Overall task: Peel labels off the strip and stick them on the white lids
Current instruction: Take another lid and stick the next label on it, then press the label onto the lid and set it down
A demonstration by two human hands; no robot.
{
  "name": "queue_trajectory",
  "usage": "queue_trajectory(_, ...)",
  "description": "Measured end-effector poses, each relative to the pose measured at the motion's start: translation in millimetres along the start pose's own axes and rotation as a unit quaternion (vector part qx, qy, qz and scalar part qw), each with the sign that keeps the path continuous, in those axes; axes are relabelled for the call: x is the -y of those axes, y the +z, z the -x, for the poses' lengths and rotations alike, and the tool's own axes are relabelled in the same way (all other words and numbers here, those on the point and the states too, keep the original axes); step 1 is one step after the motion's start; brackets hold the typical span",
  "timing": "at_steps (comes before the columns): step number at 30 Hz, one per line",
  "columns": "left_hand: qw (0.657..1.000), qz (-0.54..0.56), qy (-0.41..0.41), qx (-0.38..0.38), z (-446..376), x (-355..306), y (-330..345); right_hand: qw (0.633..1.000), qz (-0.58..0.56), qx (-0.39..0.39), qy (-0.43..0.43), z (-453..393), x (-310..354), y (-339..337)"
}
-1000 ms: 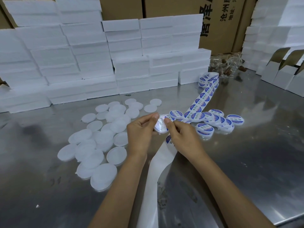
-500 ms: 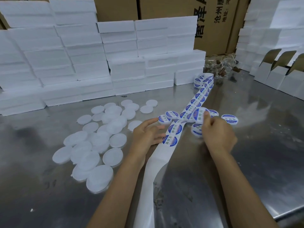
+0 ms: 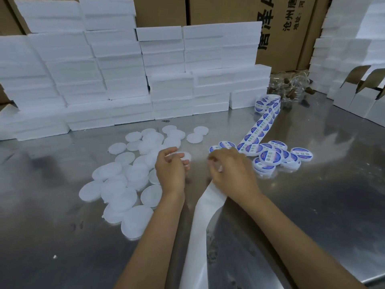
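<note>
My left hand [image 3: 171,168] grips a plain white lid [image 3: 185,156] above the steel table [image 3: 312,201], its fingers curled round the rim. My right hand [image 3: 230,170] is curled over the label strip [image 3: 255,135], pinching it where the blue labels end; the fingertips are hidden. The bare white backing [image 3: 201,222] runs from under that hand toward me. Several plain white lids [image 3: 125,184] lie in a loose spread left of my hands. A pile of labelled lids [image 3: 270,159] sits right of my right hand. The strip leads back to its roll [image 3: 267,104].
Stacked white foam boxes [image 3: 129,80] line the back of the table, with brown cartons [image 3: 277,28] behind them. Folded white cartons [image 3: 358,97] stand at the far right. Clear bags with brown pieces [image 3: 291,86] lie near the roll.
My right hand left the labelled lid on the pile and came back left onto the strip. My left hand picked up a plain lid from the spread.
</note>
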State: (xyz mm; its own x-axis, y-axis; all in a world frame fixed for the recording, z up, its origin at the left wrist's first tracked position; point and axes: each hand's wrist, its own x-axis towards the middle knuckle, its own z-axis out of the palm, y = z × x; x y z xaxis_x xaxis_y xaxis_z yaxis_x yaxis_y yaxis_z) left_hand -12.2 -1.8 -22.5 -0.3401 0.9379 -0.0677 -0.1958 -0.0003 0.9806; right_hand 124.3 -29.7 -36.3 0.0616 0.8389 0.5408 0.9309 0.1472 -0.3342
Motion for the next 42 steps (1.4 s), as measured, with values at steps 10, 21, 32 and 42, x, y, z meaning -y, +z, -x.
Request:
queue_trajectory(10, 0.998, 0.020, 0.023, -0.055, -18, -8, -16, 0.981, -0.100, 0.164, 0.031, -46, 35, 47)
queue_trajectory(21, 0.980, -0.084, 0.082, 0.159, -3, -9, -5, 0.807, -0.533, 0.139, 0.215, -21, 9, 1)
queue_trajectory(32, 0.980, -0.096, 0.041, 0.172, 7, -4, 3, 0.971, -0.161, 0.083, 0.157, 12, -36, -19)
queue_trajectory(42, 0.978, -0.096, -0.002, 0.183, 6, -3, 5, 0.977, -0.118, 0.114, 0.135, 19, -30, -17)
